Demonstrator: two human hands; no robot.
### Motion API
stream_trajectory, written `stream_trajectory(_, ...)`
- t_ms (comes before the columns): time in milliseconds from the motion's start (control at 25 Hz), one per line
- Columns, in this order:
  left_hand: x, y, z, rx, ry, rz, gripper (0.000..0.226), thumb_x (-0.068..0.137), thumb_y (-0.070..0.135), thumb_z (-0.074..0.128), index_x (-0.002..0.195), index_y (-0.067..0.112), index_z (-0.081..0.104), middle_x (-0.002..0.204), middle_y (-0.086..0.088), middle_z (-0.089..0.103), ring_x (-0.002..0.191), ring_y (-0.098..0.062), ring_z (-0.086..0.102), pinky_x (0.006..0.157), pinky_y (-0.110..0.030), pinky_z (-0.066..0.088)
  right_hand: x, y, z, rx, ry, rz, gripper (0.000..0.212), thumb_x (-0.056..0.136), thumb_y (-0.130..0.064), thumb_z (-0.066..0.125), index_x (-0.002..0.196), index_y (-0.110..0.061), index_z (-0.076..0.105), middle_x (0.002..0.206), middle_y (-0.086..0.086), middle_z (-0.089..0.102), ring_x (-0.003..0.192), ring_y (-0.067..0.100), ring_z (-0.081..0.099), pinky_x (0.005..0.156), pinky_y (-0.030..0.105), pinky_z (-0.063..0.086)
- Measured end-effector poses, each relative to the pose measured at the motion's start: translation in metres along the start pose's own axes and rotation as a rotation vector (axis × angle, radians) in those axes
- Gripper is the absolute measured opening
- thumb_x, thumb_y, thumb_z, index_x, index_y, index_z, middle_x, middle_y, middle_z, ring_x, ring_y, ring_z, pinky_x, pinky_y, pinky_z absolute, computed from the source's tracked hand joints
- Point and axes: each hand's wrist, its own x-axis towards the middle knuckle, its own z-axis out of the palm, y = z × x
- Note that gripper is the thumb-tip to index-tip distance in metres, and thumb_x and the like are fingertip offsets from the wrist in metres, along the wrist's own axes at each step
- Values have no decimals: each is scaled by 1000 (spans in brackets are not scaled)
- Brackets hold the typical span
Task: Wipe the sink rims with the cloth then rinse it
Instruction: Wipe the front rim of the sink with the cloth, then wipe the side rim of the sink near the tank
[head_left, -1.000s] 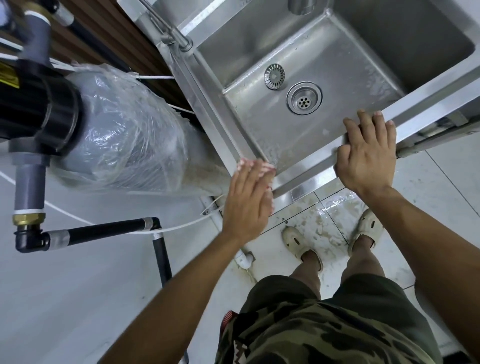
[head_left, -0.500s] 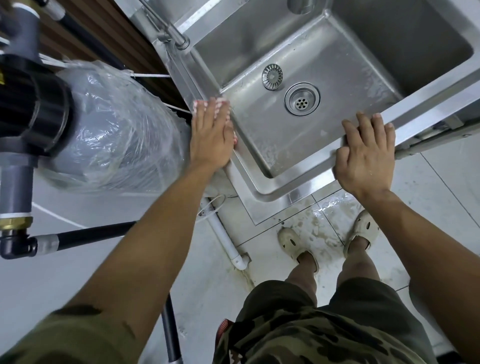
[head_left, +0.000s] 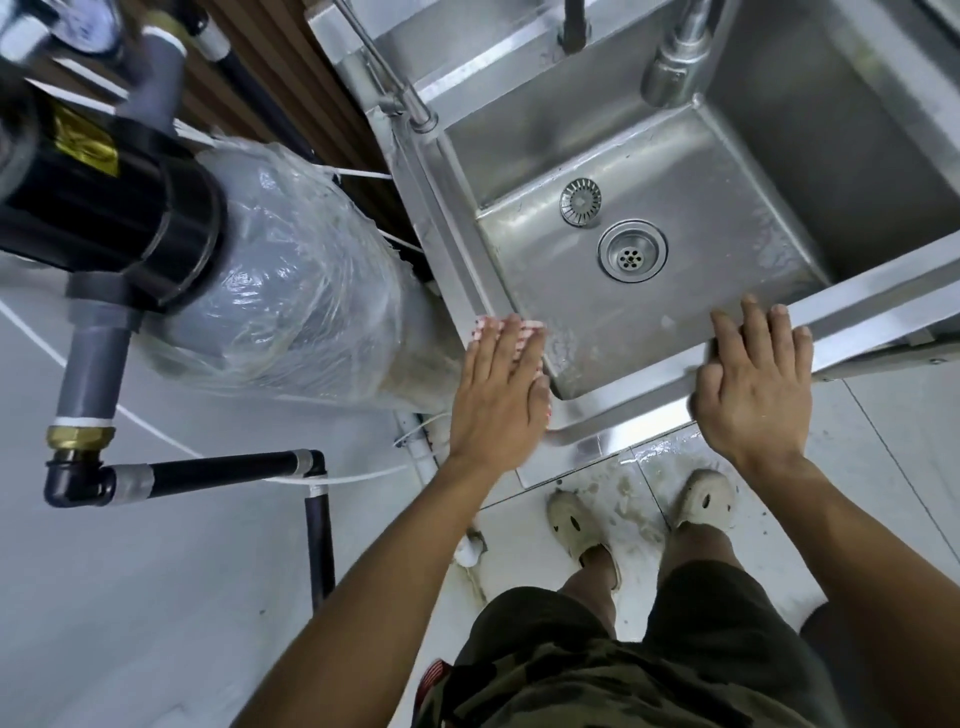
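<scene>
A steel sink (head_left: 452, 270) fills the upper right, its basin wet, with a drain (head_left: 631, 251) and a loose strainer (head_left: 581, 201) in it. My left hand (head_left: 498, 395) lies flat on the near end of the left rim, fingers together, pressing a red-and-white striped cloth (head_left: 488, 326) whose edge shows past my fingertips. My right hand (head_left: 753, 379) rests flat on the front rim (head_left: 857, 301), fingers spread, holding nothing.
A grey tank wrapped in clear plastic (head_left: 291, 291) stands tight against the sink's left side, with a black valve head (head_left: 104, 208) and pipes (head_left: 208, 475). Taps (head_left: 675, 57) rise at the back rim. My feet in pale clogs (head_left: 582, 525) stand on wet floor tiles.
My left hand slid with the cloth from the front-left corner up the left rim, then back down to the near end. My right hand stayed on the front rim.
</scene>
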Motion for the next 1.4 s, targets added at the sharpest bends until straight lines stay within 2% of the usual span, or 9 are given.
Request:
stream_trajectory(240, 105, -47, -27, 17, 21, -130, 68, 101, 44, 12, 165, 23, 20, 174, -8, 12, 161, -28, -1, 130, -44, -5, 5, 6, -7, -149, -138, -136, 68, 104, -41, 13, 159, -7, 33, 169, 18, 19, 159, 34, 7, 129, 49, 0)
stream_trajectory(520, 156, -73, -43, 36, 34, -177, 70, 100, 45, 11, 165, 20, 18, 173, -12, 13, 160, -33, 2, 130, -49, 0, 12, 19, -12, -127, -200, -254, 65, 105, -40, 23, 155, -2, 39, 165, 22, 30, 157, 38, 17, 129, 51, 11)
stream_trajectory(760, 77, -5, -22, -300, 418, -330, 42, 104, 16, 45, 143, 5, 56, 149, -14, 55, 141, -33, 48, 119, -52, 34, 82, 23, -28, 20, -372, -325, 56, 100, -43, 30, 124, -9, 68, 124, 17, 69, 111, 40, 64, 100, 51, 45)
stream_trajectory(840, 36, 35, -1, -306, 359, -462, 46, 105, 17, 45, 149, 5, 50, 157, -14, 48, 148, -32, 40, 124, -48, 28, 137, 2, -26, 163, -415, -315, 54, 99, -41, 34, 127, -9, 66, 120, 20, 71, 108, 42, 66, 97, 51, 49)
stream_trajectory(1000, 25, 51, 10, -218, 165, -616, 60, 111, 37, 23, 166, 15, 13, 174, -3, 8, 161, -21, -1, 131, -44, 4, 218, -108, -9, 258, -401, -800, 49, 107, -33, 41, 150, -11, 49, 152, 14, 52, 141, 35, 47, 116, 50, 40)
stream_trajectory(1120, 26, 47, 12, -219, 124, -621, 61, 112, 38, 21, 166, 16, 6, 174, -2, -2, 161, -20, -9, 130, -46, 6, 238, -191, 28, 39, -374, -1363, 55, 109, -37, 32, 160, -15, 35, 168, 8, 30, 157, 28, 22, 128, 47, 18)
stream_trajectory(1200, 25, 49, 15, -220, 117, -621, 61, 112, 37, 22, 166, 16, 4, 174, -2, -4, 160, -19, -10, 131, -46, 5, 241, -215, 50, -74, -388, -1550, 55, 111, -40, 29, 161, -18, 31, 170, 6, 24, 159, 26, 13, 129, 47, 14)
stream_trajectory(1280, 26, 50, 14, -208, 122, -625, 61, 112, 38, 21, 166, 16, 4, 174, -2, -4, 160, -19, -11, 131, -45, 3, 246, -225, 64, -63, -396, -1531, 56, 112, -41, 25, 163, -20, 25, 172, 7, 17, 159, 24, 5, 129, 47, 9)
stream_trajectory(1400, 29, 49, 15, -195, 102, -637, 61, 111, 38, 20, 166, 16, 3, 174, -3, -4, 160, -19, -10, 131, -45, 1, 238, -250, 59, 41, -481, -1064, 61, 111, -44, 16, 166, -21, 3, 173, 5, -7, 159, 23, -10, 129, 42, -5)
